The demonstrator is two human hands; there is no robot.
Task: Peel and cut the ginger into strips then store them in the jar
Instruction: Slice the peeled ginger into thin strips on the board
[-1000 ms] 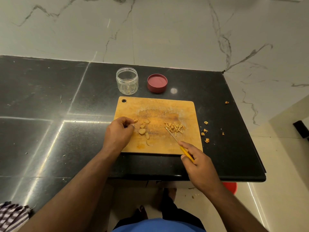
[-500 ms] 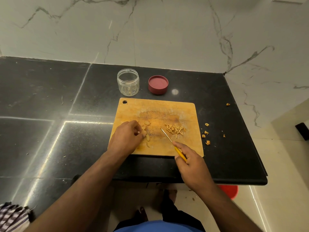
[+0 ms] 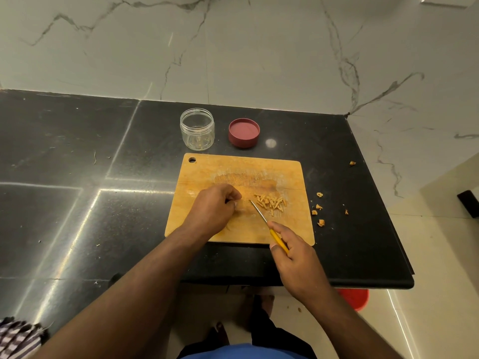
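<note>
The left hand (image 3: 216, 206) has slid to the right over the ginger slices since a second ago, and now it covers them. The knife tip has come closer to that hand too.

Everything is told from the board (image 3: 207, 174). Nearest the person, over the board's near right edge, the right hand (image 3: 295, 257) grips the yellow handle of the knife (image 3: 269, 228) with curled fingers. The thin blade points away and left, over the middle of the board. The left hand sits on the middle of the board with its fingers curled down. What it holds is hidden. Just right of the knife tip lies a little pile of ginger strips (image 3: 270, 202). Off the board's right side, bits of peel (image 3: 318, 208) lie on the counter (image 3: 77, 156). Behind the board stands the open jar (image 3: 197, 129). The red lid (image 3: 244, 132) lies just right of the jar.
</note>
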